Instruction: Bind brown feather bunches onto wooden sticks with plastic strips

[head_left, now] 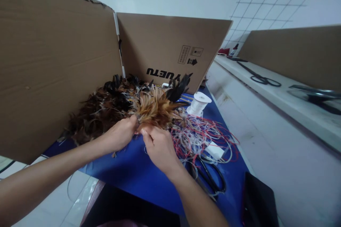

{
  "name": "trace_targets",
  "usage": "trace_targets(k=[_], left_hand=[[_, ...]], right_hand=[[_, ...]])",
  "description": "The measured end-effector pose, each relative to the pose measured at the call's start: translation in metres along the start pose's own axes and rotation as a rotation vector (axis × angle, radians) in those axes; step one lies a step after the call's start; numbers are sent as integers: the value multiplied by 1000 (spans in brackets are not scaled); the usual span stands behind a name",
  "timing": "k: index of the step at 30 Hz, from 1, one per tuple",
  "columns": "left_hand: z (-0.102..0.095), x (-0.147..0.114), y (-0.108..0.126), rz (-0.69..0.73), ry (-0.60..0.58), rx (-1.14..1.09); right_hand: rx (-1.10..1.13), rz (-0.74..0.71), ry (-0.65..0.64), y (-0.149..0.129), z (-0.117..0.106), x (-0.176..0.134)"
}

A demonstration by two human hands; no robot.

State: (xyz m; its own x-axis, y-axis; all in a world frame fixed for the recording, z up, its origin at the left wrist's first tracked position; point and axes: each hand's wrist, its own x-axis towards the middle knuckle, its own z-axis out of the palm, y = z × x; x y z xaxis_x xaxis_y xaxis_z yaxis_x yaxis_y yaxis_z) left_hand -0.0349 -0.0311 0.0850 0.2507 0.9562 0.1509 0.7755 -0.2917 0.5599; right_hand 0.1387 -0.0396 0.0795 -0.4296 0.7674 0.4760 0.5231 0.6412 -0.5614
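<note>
A bunch of golden-brown feathers (153, 106) with dark tips stands up from between my two hands. My left hand (124, 131) is closed at the lower left of the bunch. My right hand (158, 145) pinches the base of the same feathers, thumb and fingers pressed together. The hands almost touch, and the feather ends inside the fingers are hidden. A large heap of dark brown and black feathers (93, 113) lies just behind and left of my left hand. To the right of my right hand is a tangle of clear and red strings (197, 134).
A white spool (199, 103) stands on the blue table (125, 173) behind the strings. Black-handled scissors (210, 177) and a dark phone (259, 200) lie at the right. Cardboard panels (61, 53) wall the left and back. More scissors (263, 79) rest on a white ledge (282, 95).
</note>
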Motion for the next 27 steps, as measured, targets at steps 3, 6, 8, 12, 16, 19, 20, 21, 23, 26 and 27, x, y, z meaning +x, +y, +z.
trace_targets(k=[3, 6, 8, 12, 16, 19, 20, 21, 23, 26, 27], left_hand=[[0, -5, 6, -24, -80, 331], [-1, -7, 15, 37, -122, 528], [0, -8, 21, 50, -132, 633], [2, -10, 31, 99, -171, 887], [-2, -16, 40, 351, -124, 1075], [-8, -23, 45, 537, -52, 1133], [-10, -25, 46, 586, -44, 1133], [-13, -26, 47, 630, -50, 1121], [-20, -28, 47, 720, -94, 1054], [-31, -27, 45, 841, -196, 838], [-34, -27, 44, 853, -242, 753]], right_hand=[[-394, -179, -115, -4, -17, 7], [-591, -362, -208, -7, -31, 15], [-646, -444, -238, -7, -38, 20], [-680, -547, -318, -7, -50, 32], [-637, -566, -424, -6, -64, 40], [-530, -540, -473, -3, -75, 44], [-480, -527, -492, -2, -77, 46], [-416, -513, -517, 0, -79, 47], [-248, -492, -580, 6, -81, 51], [77, -462, -684, 18, -74, 53], [188, -438, -710, 23, -70, 52]])
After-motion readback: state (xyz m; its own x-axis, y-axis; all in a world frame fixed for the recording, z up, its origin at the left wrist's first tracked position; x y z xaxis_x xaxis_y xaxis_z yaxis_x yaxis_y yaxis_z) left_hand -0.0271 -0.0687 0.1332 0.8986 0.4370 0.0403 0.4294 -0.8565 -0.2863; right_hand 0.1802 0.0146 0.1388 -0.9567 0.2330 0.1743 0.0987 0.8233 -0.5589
